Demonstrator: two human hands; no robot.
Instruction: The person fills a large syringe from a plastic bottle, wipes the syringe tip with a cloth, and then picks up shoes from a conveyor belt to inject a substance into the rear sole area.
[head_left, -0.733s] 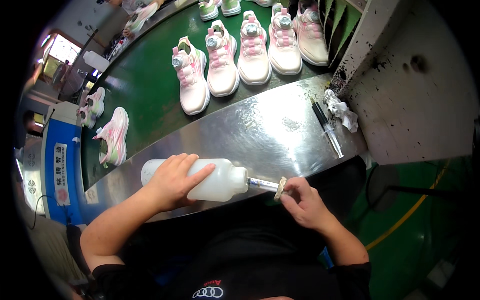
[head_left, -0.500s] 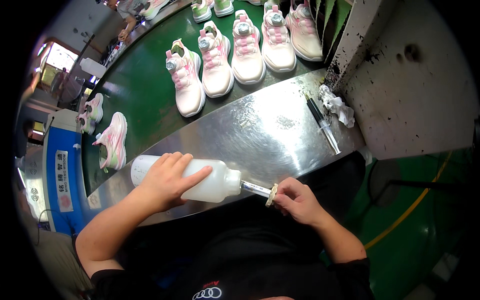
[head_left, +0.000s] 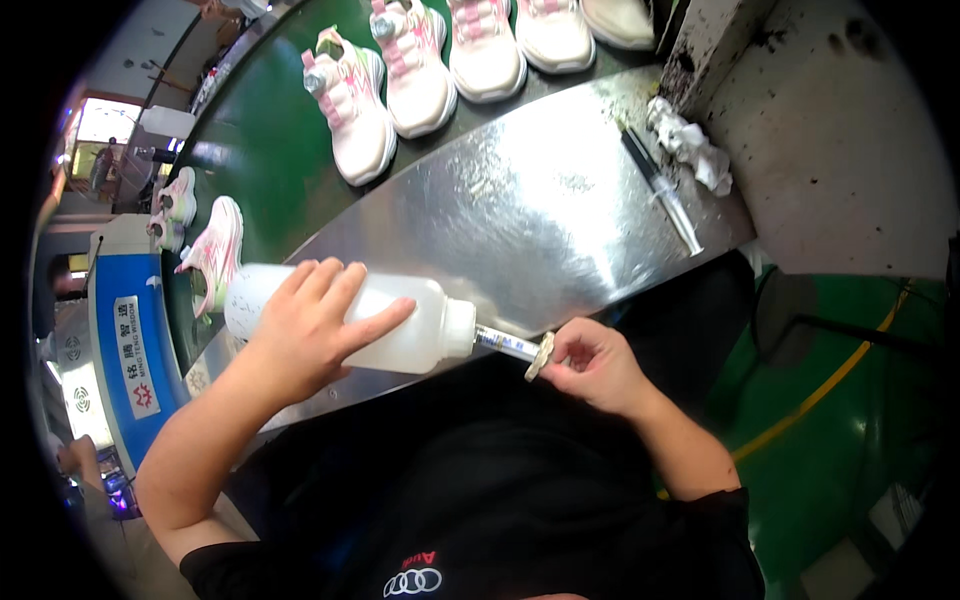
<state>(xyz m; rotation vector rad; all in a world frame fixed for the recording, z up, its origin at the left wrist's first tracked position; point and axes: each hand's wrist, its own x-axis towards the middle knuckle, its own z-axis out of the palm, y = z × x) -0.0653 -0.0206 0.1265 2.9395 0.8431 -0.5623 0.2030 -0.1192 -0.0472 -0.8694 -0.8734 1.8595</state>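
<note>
1. 2 bare hands work over the near edge of a metal table (head_left: 440, 215), in front of a person's black shirt (head_left: 480, 490).
2. The left hand (head_left: 308, 325) is wrapped around a translucent white bottle (head_left: 405, 325), its palm and fingers curved over the body and its thumb stretched along it toward the right.
3. The right hand (head_left: 592, 365) has its thumb and fingertips drawn together at the pale, crusted end of a clear syringe (head_left: 510, 345), pinching it.
4. The bottle lies sideways, mouth to the right, with the syringe's other end inside that mouth; whether the bottle touches the table, I cannot tell.
5. Farther right on the metal, 1 dark-filled syringe (head_left: 640, 155) lies at a slant, just beside a crumpled white tissue (head_left: 692, 148).
6. Beyond the bottle's left end, 1 pink and white shoe (head_left: 225, 235) sits on a green surface (head_left: 265, 165), with 2 more shoes (head_left: 180, 195) farther off.
7. Across the far side, 5 pale pink shoes (head_left: 418, 85) stand in a row, toes toward the near side.
</note>
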